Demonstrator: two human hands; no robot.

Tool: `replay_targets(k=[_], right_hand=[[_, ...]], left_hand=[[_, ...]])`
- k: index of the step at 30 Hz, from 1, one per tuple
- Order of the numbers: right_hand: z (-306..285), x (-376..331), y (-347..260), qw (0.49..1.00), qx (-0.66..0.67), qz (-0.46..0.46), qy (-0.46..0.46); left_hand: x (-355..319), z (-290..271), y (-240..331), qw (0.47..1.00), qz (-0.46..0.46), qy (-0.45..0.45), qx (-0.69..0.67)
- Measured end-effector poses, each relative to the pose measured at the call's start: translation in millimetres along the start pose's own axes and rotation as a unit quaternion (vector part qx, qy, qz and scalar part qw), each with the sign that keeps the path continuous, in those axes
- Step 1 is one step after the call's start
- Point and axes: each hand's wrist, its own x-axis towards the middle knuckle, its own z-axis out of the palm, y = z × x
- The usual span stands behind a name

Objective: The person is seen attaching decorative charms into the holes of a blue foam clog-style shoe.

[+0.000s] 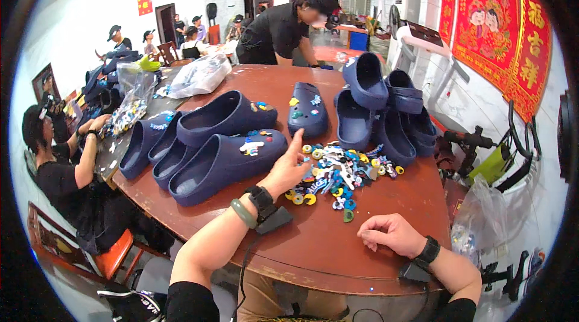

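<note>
My left hand (288, 168) reaches over the pile of small shoe charms (338, 171), its index finger stretched toward the near end of a navy clog (307, 118). Several coloured charms sit on that clog's upper. Nothing shows in this hand, which looks open; its lower fingers are partly hidden. Nearer the table's front, my right hand (392, 234) rests with fingers loosely curled in, no object visible in it. The loose charms are white, blue, black and yellow. To the left lie several navy clogs, the closest (226, 165) bearing a white figure charm.
More navy clogs (368, 83) are stacked at the right of the brown table (289, 249). A plastic bag (199, 74) lies at the back left. Across the table a person (283, 32) leans over; another person (75, 165) sits at left. Exercise equipment (506, 141) stands at right.
</note>
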Motion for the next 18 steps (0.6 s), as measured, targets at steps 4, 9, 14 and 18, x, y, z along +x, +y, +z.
replay_targets(k=[4,9,14,18], right_hand=[[-0.5,1.2,-0.4,1.000,-0.020,-0.013,-0.019],[-5.5,-3.2,2.3,0.998,-0.025,-0.025,-0.046],[0.8,2.1,-6.6,0.996,-0.043,-0.012,-0.077],[5.9,10.2,-5.8,0.988,-0.130,-0.064,-0.051]], left_hand=[[-3.6,-3.5,7.9,0.999,-0.044,-0.013,-0.009],[0.8,-4.4,22.6,0.993,-0.026,-0.094,0.069],[-4.4,-10.7,18.9,0.991,-0.031,-0.106,0.079],[-18.1,-20.1,12.2,0.993,-0.040,-0.083,0.069]])
